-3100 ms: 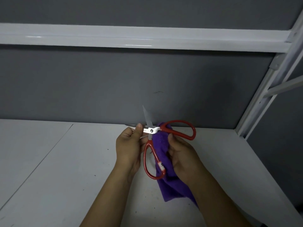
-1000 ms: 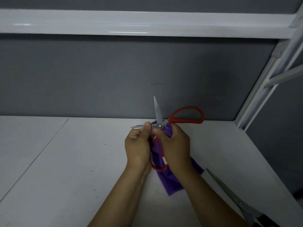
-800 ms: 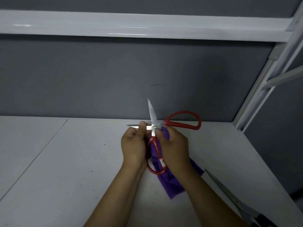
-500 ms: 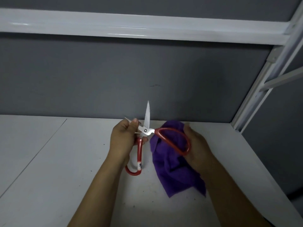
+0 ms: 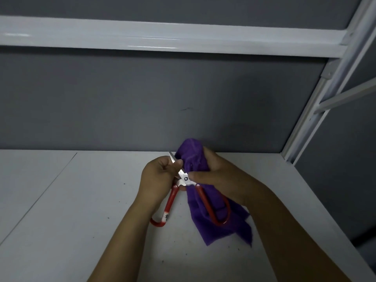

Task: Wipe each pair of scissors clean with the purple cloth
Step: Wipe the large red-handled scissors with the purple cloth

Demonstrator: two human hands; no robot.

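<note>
L hand [image 5: 160, 177] pinches one blade of scissors [image 5: 185, 178] just above pivot, fingers curled. Prob. to steady them w/ blades spread so each can be reached. R hand [image 5: 220, 180] grips cloth [image 5: 193, 157] bunched round other blade; that blade hidden. Scissors held over table [image 5: 81, 200], handles toward person. Blades bare shiny steel; red loops smooth, one w/ white label. Cloth soft, nappy, tail hanging behind R loop.
</note>
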